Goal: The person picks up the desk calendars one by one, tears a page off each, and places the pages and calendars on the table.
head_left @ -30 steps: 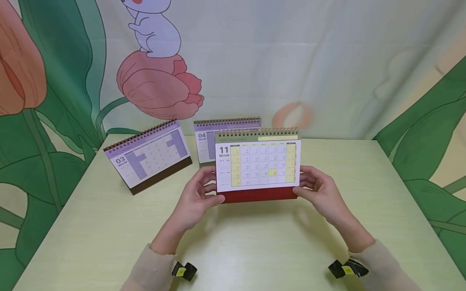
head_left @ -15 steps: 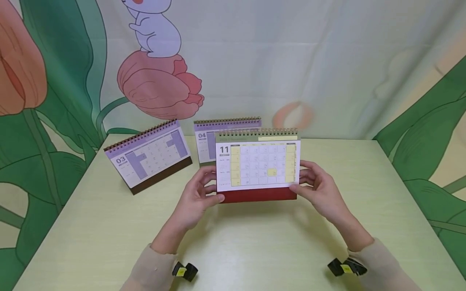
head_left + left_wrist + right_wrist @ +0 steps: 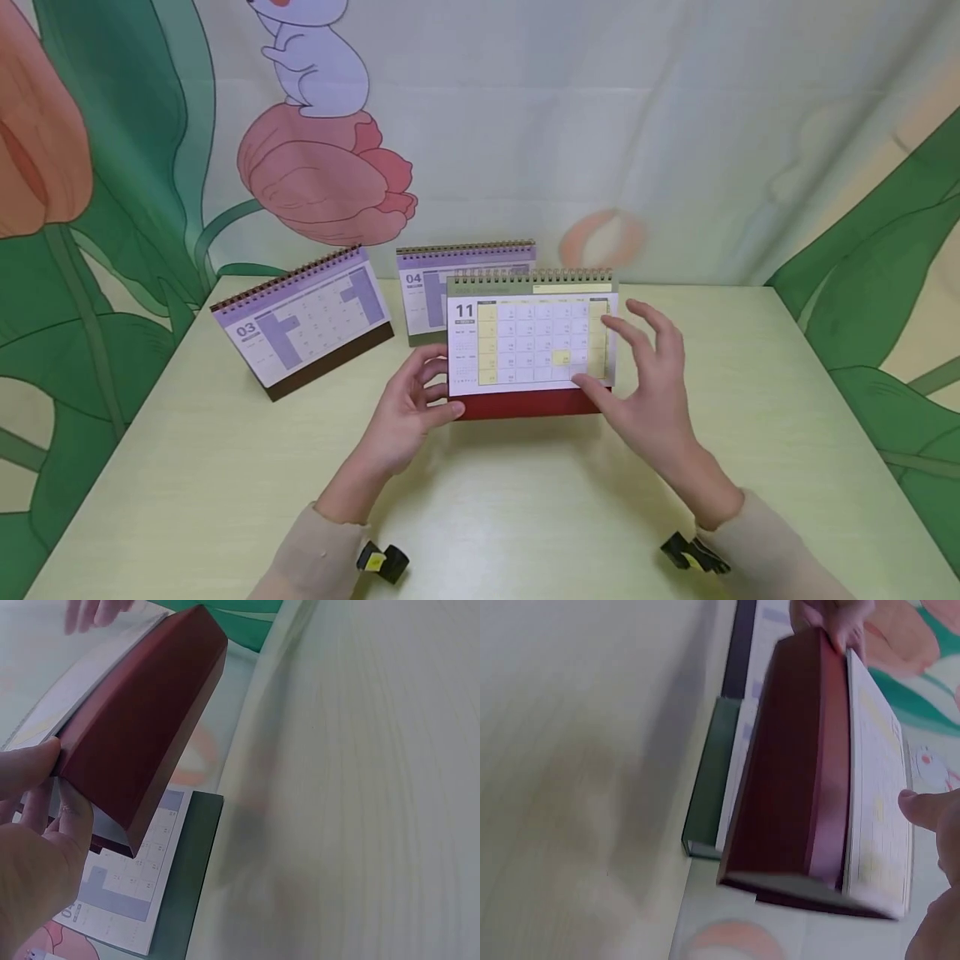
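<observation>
A desk calendar with a red base, turned to page 11, is held up off the table and tilted back. My left hand grips its lower left corner, thumb in front and fingers behind. In the left wrist view, the red base shows its underside edge between that thumb and the fingers. My right hand is in front of the page's right side, fingers spread and holding nothing. Its thumb is at the page surface in the right wrist view; whether it touches, I cannot tell.
Behind on the left stands a brown-based desk calendar showing 03. A green-based one showing 04 stands partly hidden behind the held calendar. They rest on a pale table, with a printed curtain at its back edge.
My right hand has let go of the calendar's lower right corner and moved left and up in front of the page, its fingers spreading. The left hand keeps its grip.
</observation>
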Available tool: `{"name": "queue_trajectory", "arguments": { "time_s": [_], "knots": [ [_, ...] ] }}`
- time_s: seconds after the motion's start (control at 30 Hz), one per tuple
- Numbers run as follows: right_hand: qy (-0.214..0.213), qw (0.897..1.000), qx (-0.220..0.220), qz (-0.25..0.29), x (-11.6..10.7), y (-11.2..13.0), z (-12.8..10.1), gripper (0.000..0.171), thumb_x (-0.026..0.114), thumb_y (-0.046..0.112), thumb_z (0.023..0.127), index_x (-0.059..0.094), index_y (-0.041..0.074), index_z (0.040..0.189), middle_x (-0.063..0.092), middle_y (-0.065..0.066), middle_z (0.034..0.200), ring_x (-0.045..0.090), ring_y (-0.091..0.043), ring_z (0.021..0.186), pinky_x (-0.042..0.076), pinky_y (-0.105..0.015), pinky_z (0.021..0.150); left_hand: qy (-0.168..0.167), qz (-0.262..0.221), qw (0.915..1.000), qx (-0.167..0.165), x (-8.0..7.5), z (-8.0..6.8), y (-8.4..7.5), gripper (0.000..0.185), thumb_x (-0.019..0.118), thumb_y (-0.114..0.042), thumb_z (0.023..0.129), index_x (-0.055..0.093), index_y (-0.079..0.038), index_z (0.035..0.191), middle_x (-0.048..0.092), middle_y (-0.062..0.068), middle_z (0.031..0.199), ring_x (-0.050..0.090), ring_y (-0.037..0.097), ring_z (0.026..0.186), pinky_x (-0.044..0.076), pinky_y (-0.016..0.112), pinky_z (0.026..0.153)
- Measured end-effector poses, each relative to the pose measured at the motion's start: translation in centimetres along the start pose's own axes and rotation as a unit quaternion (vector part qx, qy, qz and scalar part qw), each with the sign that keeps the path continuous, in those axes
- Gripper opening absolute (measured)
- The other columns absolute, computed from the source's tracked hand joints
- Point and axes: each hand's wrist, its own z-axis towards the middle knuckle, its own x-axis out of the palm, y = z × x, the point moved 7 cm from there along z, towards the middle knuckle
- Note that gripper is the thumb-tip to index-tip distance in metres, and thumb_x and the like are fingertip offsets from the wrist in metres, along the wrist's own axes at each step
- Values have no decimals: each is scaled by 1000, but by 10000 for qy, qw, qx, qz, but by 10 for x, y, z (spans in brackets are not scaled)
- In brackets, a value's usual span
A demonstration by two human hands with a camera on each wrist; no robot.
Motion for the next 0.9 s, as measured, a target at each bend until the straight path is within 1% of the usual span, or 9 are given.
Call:
{"name": "queue_trajectory", "arguments": {
  "time_s": [0.07,0.1,0.17,0.23,0.37,0.47,0.6,0.7,0.9],
  "knots": [
    [91,9977,-645,-182,9,13,1,71,93,7,71,61,6,134,40,-20,153,33,-39,142,27,-59,111,-39,24,10000,-25,-1,0,1,67,63,26,86,48,-8,142,61,18,132,65,36,106,59,39,86],
    [170,9956,-889,-256,15,18,1,69,92,9,72,61,7,134,40,-21,153,34,-40,142,25,-61,113,-49,30,10000,-35,-1,0,1,67,63,25,86,48,-9,142,61,18,132,65,36,106,59,39,86],
    [377,9908,-1246,-376,25,26,0,66,91,13,74,61,8,134,41,-21,154,35,-41,143,22,-63,116,-36,9,10000,-26,-1,1,2,67,63,25,86,48,-9,142,61,18,132,65,36,106,59,40,87],
    [592,9864,-1454,-478,34,32,0,64,88,16,78,61,8,135,40,-20,156,34,-40,145,19,-65,117,-16,-18,10000,-14,-1,1,2,67,63,25,86,48,-8,142,60,18,132,65,36,106,59,40,86],
    [973,9792,-1616,-743,47,36,-1,65,86,19,83,58,7,141,38,-18,160,30,-37,149,16,-62,120,-10,-77,10000,1,0,0,1,67,63,26,86,48,-8,142,60,19,132,65,36,106,59,40,86],
    [1150,9757,-1644,-884,52,35,-1,67,85,19,85,56,5,144,37,-18,161,27,-35,151,15,-60,121,-26,-88,10000,3,0,0,1,65,63,25,87,49,-9,141,61,18,131,65,36,106,59,41,87],
    [1172,9737,-1706,-948,53,35,-2,66,84,18,85,57,4,144,37,-19,160,27,-34,151,15,-60,121,-46,-47,10000,30,0,-1,1,64,63,24,87,50,-9,140,62,17,130,65,36,104,60,40,86],
    [1177,9720,-1796,-951,54,35,-3,65,83,17,86,57,3,144,40,-19,159,30,-34,150,18,-58,121,-46,-13,10000,42,1,-1,2,65,63,25,86,50,-8,140,62,18,129,66,35,101,60,39,84],
    [1241,9629,-2112,-1134,56,35,-3,61,80,17,89,57,2,144,43,-20,156,35,-36,147,24,-56,119,-23,13,10000,-2,1,0,2,66,63,25,86,50,-8,141,62,19,129,66,35,101,60,39,84]
  ]
}}
